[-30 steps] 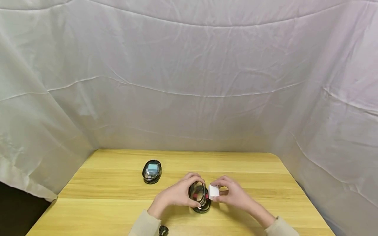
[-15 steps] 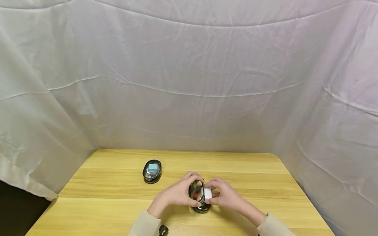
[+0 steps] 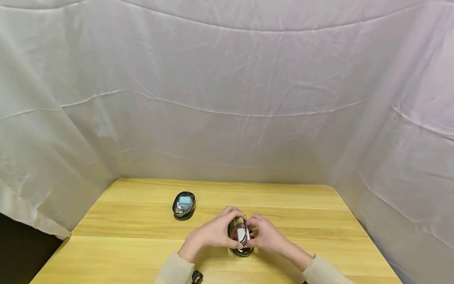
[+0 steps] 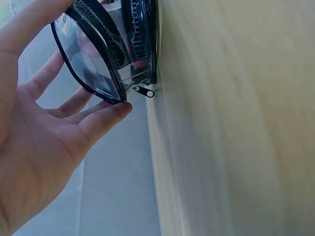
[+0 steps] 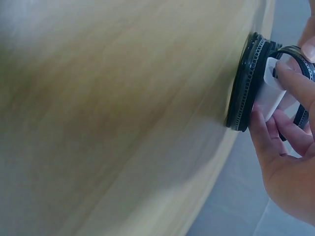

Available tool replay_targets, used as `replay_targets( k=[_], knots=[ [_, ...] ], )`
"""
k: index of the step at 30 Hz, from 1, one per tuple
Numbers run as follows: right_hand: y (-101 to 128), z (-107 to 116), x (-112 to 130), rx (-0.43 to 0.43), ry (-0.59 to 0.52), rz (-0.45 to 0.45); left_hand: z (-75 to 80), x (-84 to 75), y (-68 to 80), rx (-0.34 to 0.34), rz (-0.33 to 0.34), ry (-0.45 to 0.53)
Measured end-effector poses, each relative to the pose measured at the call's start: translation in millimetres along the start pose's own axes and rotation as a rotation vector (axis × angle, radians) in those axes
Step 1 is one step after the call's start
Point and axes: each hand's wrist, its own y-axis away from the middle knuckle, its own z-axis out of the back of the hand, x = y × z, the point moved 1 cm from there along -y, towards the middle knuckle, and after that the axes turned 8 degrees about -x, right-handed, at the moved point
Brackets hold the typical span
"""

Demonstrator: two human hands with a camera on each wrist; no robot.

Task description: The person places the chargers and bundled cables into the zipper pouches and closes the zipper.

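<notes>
Clear plastic with a black zip rim: from the head view I see my left hand [image 3: 213, 233] curled round the lifted lid of the open pouch [image 3: 240, 236], my right hand [image 3: 265, 236] pinching a white card [image 3: 242, 234] between thumb and fingers inside the opening, and a second pouch [image 3: 183, 205] well beyond my left fingers on the wooden table [image 3: 134, 221]. Left wrist view: thumb and fingertips grip the lid's rim, zip pull [image 4: 144, 91] just past my thumb tip. Right wrist view: my fingertips [image 5: 288, 74] press the card [image 5: 270, 91] into the pouch [image 5: 246, 83].

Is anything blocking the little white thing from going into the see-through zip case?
Nothing visible does. The left hand holds the clear lid open, and the right hand already has the white block at the case's opening.
</notes>
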Motion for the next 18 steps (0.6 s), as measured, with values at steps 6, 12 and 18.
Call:
replay_targets(
  k=[6,12,18],
  knots=[
    [5,5,-6,0.065,-0.126,-0.052,-3.4,-1.2,-0.3,0.004,0.016,0.012],
    [6,23,-12,0.156,-0.218,-0.107,-1.8,-5.1,-0.7,0.008,0.026,-0.006],
    [5,35,-12,0.081,-0.138,-0.171,-3.5,-9.6,-0.8,0.039,0.026,-0.069]
  ],
)
